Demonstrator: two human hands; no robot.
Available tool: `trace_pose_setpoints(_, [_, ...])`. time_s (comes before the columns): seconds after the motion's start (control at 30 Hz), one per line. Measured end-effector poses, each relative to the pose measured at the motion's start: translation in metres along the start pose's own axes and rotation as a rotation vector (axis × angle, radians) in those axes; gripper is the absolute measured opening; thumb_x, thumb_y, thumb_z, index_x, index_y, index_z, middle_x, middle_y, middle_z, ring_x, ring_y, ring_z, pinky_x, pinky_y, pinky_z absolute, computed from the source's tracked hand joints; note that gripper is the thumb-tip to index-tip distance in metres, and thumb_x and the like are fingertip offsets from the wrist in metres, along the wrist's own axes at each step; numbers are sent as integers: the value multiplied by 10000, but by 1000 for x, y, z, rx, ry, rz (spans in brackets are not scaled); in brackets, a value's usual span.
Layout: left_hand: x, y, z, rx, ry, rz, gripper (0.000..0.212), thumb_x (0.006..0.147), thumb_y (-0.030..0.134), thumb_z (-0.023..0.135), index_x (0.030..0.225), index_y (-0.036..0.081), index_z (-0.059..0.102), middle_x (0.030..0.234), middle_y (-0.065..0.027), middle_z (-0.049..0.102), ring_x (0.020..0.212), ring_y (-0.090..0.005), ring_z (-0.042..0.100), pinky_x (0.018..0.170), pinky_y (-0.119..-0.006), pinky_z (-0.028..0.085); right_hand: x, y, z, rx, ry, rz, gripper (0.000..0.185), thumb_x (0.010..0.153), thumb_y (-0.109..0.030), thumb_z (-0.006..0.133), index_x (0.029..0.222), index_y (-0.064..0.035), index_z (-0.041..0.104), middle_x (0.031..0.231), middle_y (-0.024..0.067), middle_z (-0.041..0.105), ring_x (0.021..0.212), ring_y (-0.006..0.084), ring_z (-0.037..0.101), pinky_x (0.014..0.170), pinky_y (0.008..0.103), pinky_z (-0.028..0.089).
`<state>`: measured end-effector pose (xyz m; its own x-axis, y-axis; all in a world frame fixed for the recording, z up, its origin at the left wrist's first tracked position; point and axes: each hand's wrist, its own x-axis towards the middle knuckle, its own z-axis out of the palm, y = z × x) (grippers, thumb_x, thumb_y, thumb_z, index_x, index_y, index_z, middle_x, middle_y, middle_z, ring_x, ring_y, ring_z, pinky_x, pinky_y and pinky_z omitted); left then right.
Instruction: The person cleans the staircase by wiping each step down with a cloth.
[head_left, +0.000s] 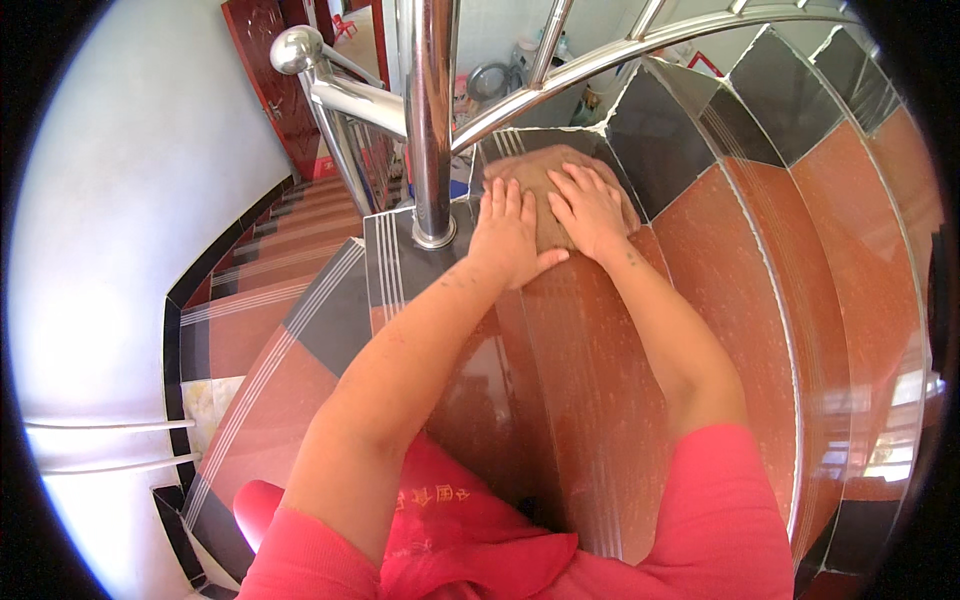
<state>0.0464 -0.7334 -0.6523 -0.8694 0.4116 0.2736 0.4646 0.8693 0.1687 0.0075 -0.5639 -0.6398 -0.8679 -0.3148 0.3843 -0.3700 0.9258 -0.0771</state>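
Both of my palms press down on a brown cloth (551, 217), which lies folded and flattened on the dark inner corner of a tiled stair tread (585, 315). My left hand (510, 232) rests on the cloth's left side, fingers together and thumb reaching right. On its right part lies my right hand (589, 210), with its fingers slightly spread. The far edges of the cloth look blurred. Neither hand curls around anything. Left of the cloth, a steel newel post (432, 135) rises from the dark tile of the stair.
A polished steel handrail (555, 82) climbs to the right. Beside the post sits a round steel knob (295, 49). Red-brown steps (300, 255) descend at left along a white wall (127, 187). Higher steps (810, 247) curve up at right. A red door (274, 97) stands beyond.
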Motion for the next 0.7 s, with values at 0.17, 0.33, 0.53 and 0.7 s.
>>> trace_pose_setpoints(0.17, [-56, 42, -20, -71, -43, 82, 1065, 780, 751, 432, 1366, -127, 294, 1430, -338, 247, 1367, -481, 158, 1122, -510, 145, -75, -13, -35, -49, -45, 36, 452, 924, -361, 457, 1319, -145, 496, 1401, 100, 421, 1309, 296, 349, 1047, 461, 272])
trace_pose_setpoints(0.33, [-122, 82, -27, -136, -63, 216, 1100, 749, 776, 434, 1367, -123, 296, 1437, -340, 229, 1371, -483, 139, 1123, -519, 132, -160, -42, -77, -41, -55, 71, 450, 910, -308, 500, 1314, -111, 487, 1395, 121, 418, 1314, 318, 337, 1057, 470, 255])
trace_pose_setpoints(0.53, [-201, 123, -52, -215, -156, 379, 1113, 717, 776, 471, 1359, -120, 316, 1437, -343, 226, 1370, -494, 128, 1119, -533, 132, -258, -85, -130, -46, -149, 115, 465, 892, -253, 518, 1304, -42, 477, 1406, 169, 382, 1321, 343, 320, 1065, 489, 246])
trace_pose_setpoints(0.7, [-251, 152, -75, -316, -324, 589, 1058, 707, 700, 570, 1354, -105, 342, 1441, -325, 243, 1374, -482, 139, 1119, -535, 146, -349, -102, -159, 100, -94, 52, 530, 856, -261, 550, 1329, -51, 436, 1447, 200, 290, 1329, 402, 274, 1074, 539, 217])
